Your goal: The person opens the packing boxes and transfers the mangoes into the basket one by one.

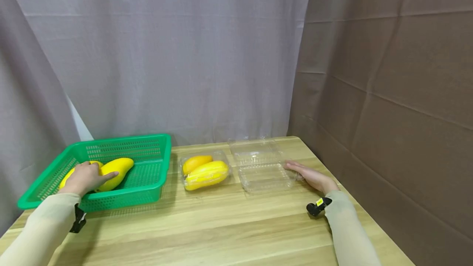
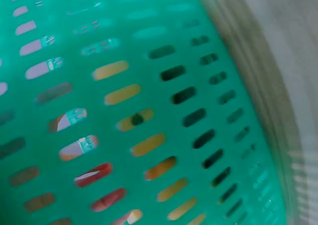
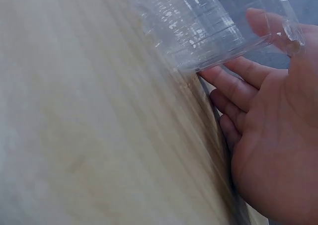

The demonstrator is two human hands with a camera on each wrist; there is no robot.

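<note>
My left hand is inside the green basket, fingers bent down over the mangoes. Its thumb lies across a yellow mango, and another mango shows partly under the hand. In the left wrist view, mango and fingers appear only through the slots of the basket wall. My right hand rests at the right edge of an opened clear plastic clamshell box. In the right wrist view, the right hand's fingers extend loosely beside the box corner, the thumb above.
Between the basket and the opened box stands a clear box with two mangoes inside. Everything is on a wooden table. Grey curtain hangs behind it, and brown cloth along the right side.
</note>
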